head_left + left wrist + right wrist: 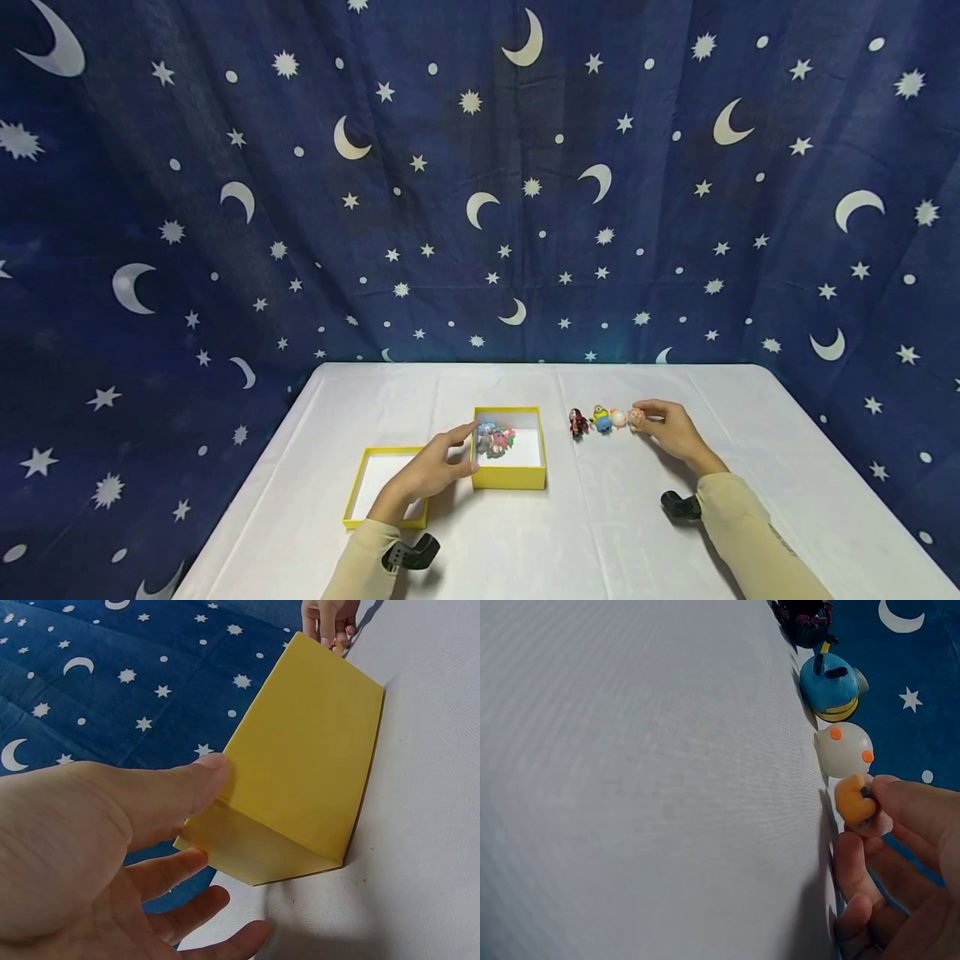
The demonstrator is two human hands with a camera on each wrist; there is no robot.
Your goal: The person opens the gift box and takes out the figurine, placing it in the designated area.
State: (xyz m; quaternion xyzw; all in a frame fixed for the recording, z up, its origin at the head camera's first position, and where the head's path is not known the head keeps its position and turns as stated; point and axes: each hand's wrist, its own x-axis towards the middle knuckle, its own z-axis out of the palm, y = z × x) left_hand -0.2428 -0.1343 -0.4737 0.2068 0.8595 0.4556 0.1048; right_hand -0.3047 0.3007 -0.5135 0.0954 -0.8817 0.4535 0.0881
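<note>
My left hand (433, 468) holds the open yellow box (508, 477) at its left side. In the left wrist view the thumb lies on one yellow face and the index finger touches the adjoining side, while the other fingers are spread. Inside the box, small colourful figurines (495, 440) are heaped toward the left. My right hand (672, 429) pinches a small figurine (855, 801) with an orange part between thumb and fingers. It is at the right end of a row, beside a round white figurine (846, 750) with orange spots.
Further left in the row are a blue and yellow figurine (602, 419) and a dark red and black one (577, 423). A shallow yellow-rimmed lid (363, 492) lies left of the box, partly under my left forearm. A starry blue curtain (450, 167) hangs behind the white table (555, 550).
</note>
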